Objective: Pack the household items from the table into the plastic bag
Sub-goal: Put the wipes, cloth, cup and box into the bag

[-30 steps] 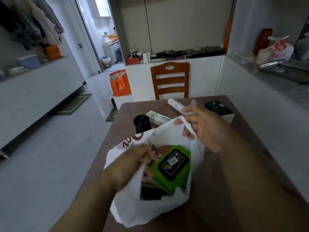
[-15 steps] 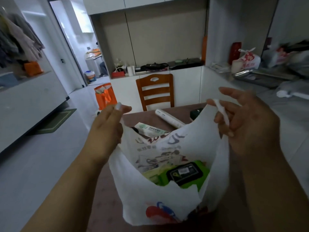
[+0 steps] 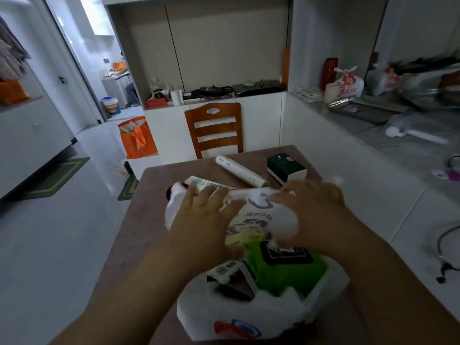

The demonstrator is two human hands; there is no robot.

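Note:
A white plastic bag lies on the brown table with its mouth facing me. Inside it show a green wipes pack and a white-and-dark box. My left hand and my right hand lie flat with fingers spread on the bag's far wall, pushing it down and away. Behind the bag on the table are a green-and-white carton, a long white stick-shaped item and a dark-topped box. A black jar is mostly hidden by the bag.
A wooden chair stands at the table's far end. An orange bag sits on the floor to the left. A white counter with clutter and cables runs close along the table's right side.
The bag was held up open by its handles; now it is lowered onto the table and both hands have come together, flat on its far side.

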